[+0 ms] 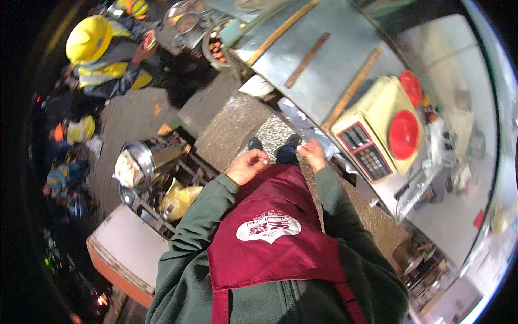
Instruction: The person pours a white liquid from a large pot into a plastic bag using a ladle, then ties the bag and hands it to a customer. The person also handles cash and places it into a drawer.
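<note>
My left hand (247, 167) hangs just above the maroon apron (283, 194), its fingers loosely curled. Whether anything small is in it cannot be made out. Beyond the apron's right edge, my right hand (313, 154) is lowered beside the metal counter (299, 60). A small pale spot shows at its fingertips, too blurred to name. On the counter's near end stands a cream-coloured electronic scale (374, 129) with a keypad and a red round part on top. A wooden stick (352, 89) lies against it.
Two more wooden sticks (283, 32) (307, 60) lie on the counter. At left are a metal pot (149, 162), a yellow plastic bag (176, 198) and a white-topped stand (125, 239). Upper left, a person in a yellow helmet (89, 38) holds something reddish. Speckled floor (224, 121) runs between.
</note>
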